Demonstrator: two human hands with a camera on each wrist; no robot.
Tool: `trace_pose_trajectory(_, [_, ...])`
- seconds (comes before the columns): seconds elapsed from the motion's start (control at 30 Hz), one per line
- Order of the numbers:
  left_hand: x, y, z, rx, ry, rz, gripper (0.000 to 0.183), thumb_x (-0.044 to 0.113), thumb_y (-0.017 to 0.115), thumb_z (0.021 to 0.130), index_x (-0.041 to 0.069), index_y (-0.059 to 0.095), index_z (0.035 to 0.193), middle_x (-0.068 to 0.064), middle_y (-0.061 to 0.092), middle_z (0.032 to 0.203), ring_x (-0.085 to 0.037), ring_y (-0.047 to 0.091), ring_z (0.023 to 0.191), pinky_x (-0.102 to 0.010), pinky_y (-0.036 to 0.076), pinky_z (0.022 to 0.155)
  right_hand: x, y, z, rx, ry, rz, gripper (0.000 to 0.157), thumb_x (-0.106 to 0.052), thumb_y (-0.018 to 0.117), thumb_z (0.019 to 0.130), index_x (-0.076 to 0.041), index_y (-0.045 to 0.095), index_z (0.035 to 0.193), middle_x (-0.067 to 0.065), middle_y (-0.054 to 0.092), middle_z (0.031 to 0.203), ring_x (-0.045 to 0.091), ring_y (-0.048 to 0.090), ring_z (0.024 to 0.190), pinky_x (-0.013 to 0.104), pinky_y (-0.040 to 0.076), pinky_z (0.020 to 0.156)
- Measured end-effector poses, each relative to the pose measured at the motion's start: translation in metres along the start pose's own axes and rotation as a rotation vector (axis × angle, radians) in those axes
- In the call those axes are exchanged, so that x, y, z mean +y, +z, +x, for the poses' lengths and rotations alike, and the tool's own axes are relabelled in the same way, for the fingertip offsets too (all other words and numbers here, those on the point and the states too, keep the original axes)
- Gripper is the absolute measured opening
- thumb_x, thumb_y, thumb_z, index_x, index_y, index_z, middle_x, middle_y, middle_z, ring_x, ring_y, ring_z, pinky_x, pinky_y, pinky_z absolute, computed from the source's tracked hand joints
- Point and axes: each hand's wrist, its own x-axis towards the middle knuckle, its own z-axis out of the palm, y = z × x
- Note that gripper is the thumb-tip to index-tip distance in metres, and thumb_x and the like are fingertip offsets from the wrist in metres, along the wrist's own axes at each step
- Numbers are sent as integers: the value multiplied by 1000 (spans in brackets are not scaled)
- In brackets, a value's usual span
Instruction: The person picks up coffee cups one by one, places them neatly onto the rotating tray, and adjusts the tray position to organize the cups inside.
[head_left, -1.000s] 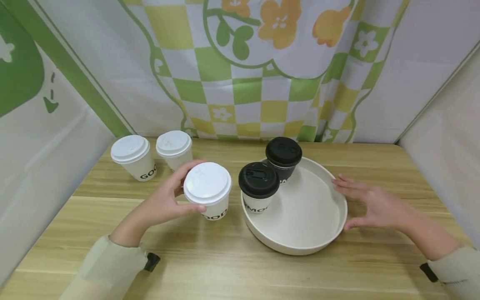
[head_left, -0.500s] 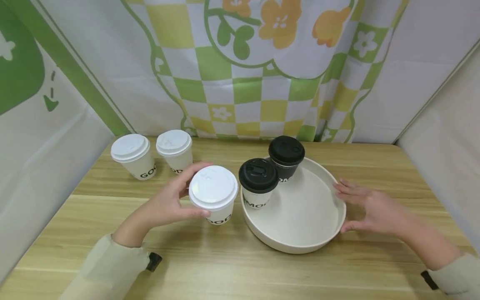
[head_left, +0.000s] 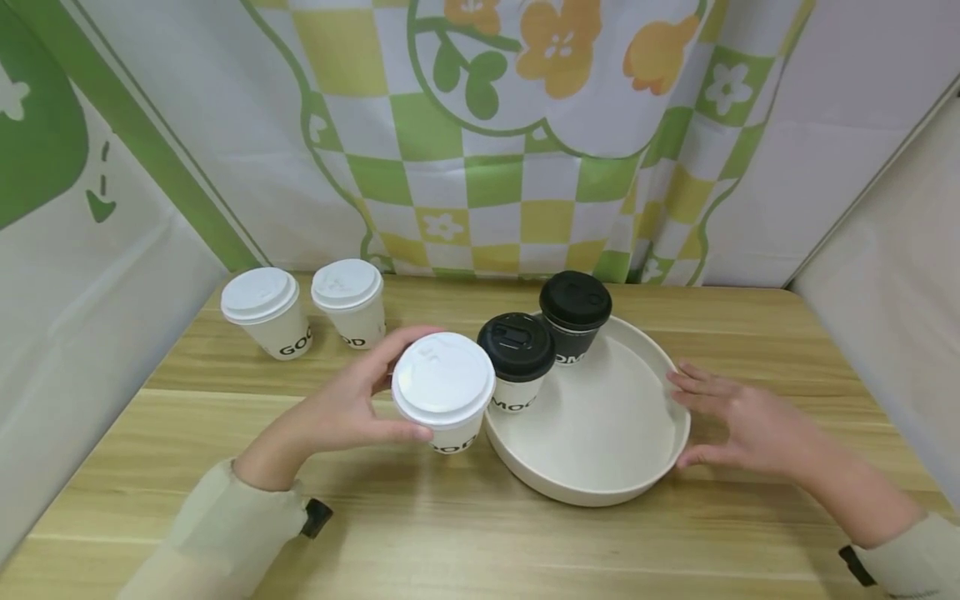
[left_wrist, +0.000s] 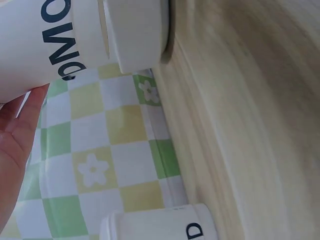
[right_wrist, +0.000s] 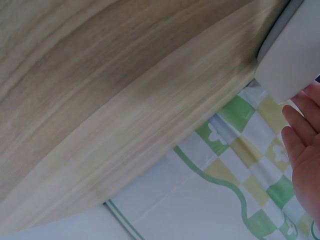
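Observation:
In the head view my left hand (head_left: 352, 412) holds a white paper cup with a white lid (head_left: 444, 387), thumb at the front and fingers behind. The cup is off the table, overlapping the left rim of a round cream tray (head_left: 600, 467). In that tray stand a white paper cup with a black lid (head_left: 517, 358) and, behind it, a black paper cup with a black lid (head_left: 575, 312). My right hand (head_left: 738, 421) rests its fingertips and thumb against the tray's right wall. The right wrist view shows its fingers (right_wrist: 300, 125) extended at the tray side (right_wrist: 290, 57).
Two more white-lidded paper cups, one at far left (head_left: 266, 312) and another beside it (head_left: 350, 304), stand at the back left of the wooden table (head_left: 420, 533). A checked, flowered curtain (head_left: 495, 192) hangs right behind the table's back edge.
My left hand has carried the white-lidded cup to the right, up to the tray. The black-lidded cups and tray have shifted slightly; the right hand stays at the rim.

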Motion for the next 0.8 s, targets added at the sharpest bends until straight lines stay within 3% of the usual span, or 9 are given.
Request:
trace_pose_trajectory(0.33, [11,13,16,-57,77,-46,99,10,91,67,15,37,150,-4,50,145,-18,52,131,-37,50,105,2,2,-2,14,-11,8,83,-61,80,65,0,70,120,18,62,135,40,60,120,49,57,84])
trace_pose_trajectory(0.57, [20,25,28,-90,105,-50,101,12,92,68,15,35,151,-2,48,146,-18,50,132,-35,48,107,4,6,-2,58,-26,12,84,-65,78,64,-3,71,121,15,62,136,29,60,125,48,57,84])
trace_pose_trajectory(0.8, [24,41,42,-120,123,-56,100,14,92,68,15,35,151,2,51,144,-16,51,132,-35,48,108,4,7,-4,48,-9,38,87,-64,81,60,-3,70,121,16,61,136,37,61,119,49,55,88])
